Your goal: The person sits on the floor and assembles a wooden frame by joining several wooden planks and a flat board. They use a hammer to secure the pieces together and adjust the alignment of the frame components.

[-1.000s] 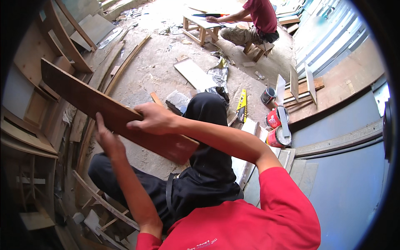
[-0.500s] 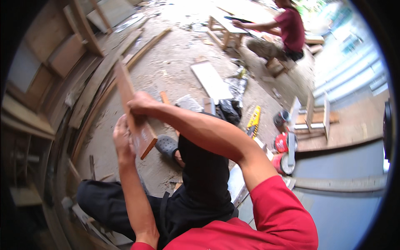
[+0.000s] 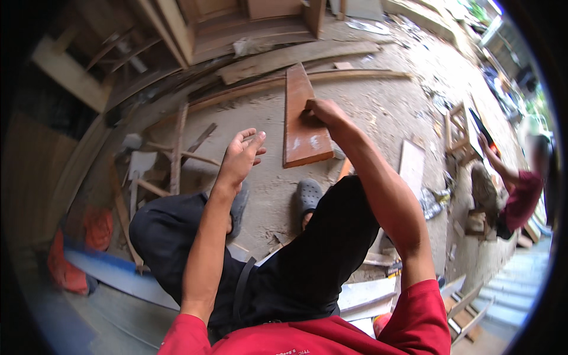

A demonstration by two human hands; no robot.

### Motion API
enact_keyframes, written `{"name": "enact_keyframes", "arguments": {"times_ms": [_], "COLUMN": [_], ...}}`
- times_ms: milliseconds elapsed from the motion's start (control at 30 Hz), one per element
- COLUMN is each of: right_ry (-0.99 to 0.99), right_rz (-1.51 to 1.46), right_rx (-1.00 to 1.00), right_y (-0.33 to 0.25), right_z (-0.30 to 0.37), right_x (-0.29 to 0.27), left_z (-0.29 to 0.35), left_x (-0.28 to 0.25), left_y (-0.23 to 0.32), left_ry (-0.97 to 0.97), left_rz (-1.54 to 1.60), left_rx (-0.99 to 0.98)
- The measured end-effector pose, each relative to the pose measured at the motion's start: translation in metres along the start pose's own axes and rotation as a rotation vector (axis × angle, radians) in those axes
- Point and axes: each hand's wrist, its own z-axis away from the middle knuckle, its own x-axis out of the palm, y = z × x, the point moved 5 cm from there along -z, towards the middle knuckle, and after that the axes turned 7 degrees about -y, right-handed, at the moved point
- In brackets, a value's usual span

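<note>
A reddish-brown wooden board (image 3: 300, 133) with pale scuffs near its near end stands out ahead of me, above the dusty ground. My right hand (image 3: 324, 113) grips it by its right edge, the fingers closed over that side. Apart from the board, to its left, my left hand (image 3: 241, 155) is raised with its fingers spread and slightly curled, and nothing is in it. Below the board are my feet in grey clogs (image 3: 309, 195).
Long planks (image 3: 296, 59) lie along the ground at the far side, before a wooden cabinet frame (image 3: 254, 29). Wood scraps (image 3: 177, 145) are piled at left, near an orange cloth (image 3: 97, 228). At right, another person (image 3: 523, 198) sits holding a handsaw (image 3: 482, 127) by a small wooden bench (image 3: 458, 133).
My left hand has let go of the board and moved off to its left. My right hand still holds the board. The whole view has turned toward the left.
</note>
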Motion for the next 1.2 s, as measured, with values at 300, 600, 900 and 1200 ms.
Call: {"name": "enact_keyframes", "arguments": {"times_ms": [300, 600, 900, 1200], "right_ry": [-0.241, -0.228, -0.406, -0.325], "right_rz": [0.023, 0.072, -0.050, 0.113], "right_rx": [-0.039, -0.085, -0.084, -0.085], "right_y": [-0.024, -0.016, -0.021, -0.008], "right_z": [-0.047, -0.084, -0.065, -0.105], "right_x": [0.097, 0.151, 0.177, 0.172], "left_z": [0.096, 0.172, 0.214, 0.220], "left_x": [-0.121, -0.190, -0.212, -0.255], "left_y": [0.017, 0.061, 0.103, 0.104], "left_ry": [0.272, 0.441, 0.562, 0.649], "left_rz": [-0.197, -0.289, -0.401, -0.419], "left_rx": [0.020, 0.094, 0.132, 0.106]}}
